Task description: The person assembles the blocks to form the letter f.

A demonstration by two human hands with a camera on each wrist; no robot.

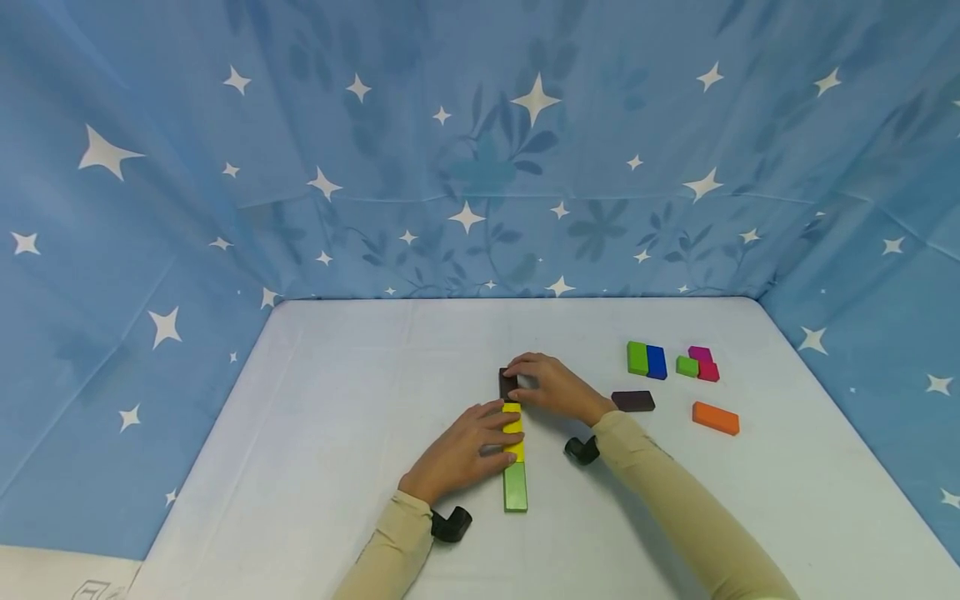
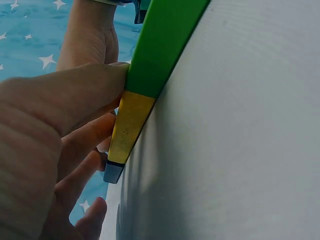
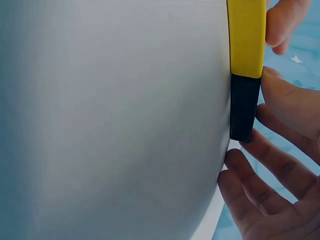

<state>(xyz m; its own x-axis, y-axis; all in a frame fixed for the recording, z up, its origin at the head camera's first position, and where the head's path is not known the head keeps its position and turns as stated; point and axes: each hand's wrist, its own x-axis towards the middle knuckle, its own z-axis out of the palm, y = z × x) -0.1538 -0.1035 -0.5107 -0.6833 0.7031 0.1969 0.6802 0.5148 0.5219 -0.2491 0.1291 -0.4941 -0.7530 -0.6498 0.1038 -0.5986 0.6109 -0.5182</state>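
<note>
A straight row of blocks lies on the white table: a dark block [image 1: 506, 387] at the far end, then yellow [image 1: 512, 408], then green [image 1: 515, 490] nearest me. My left hand [image 1: 463, 450] rests along the row's left side, its extended fingers across the yellow part and its thumb near the green block [image 2: 162, 45]. At the far end, my right hand [image 1: 558, 389] holds the dark block [image 3: 244, 107] between thumb and fingers. In the right wrist view the thumb touches near the seam with the yellow block [image 3: 246, 37]; fingertips reach the dark block's far end.
Right of the row lie another dark block [image 1: 633, 401], an orange block [image 1: 716, 417], a green block [image 1: 637, 357] beside a blue one [image 1: 656, 362], and a small cluster of green [image 1: 687, 367] and pink [image 1: 708, 372] pieces. A blue star-patterned curtain [image 1: 480, 167] surrounds the table [image 1: 337, 433].
</note>
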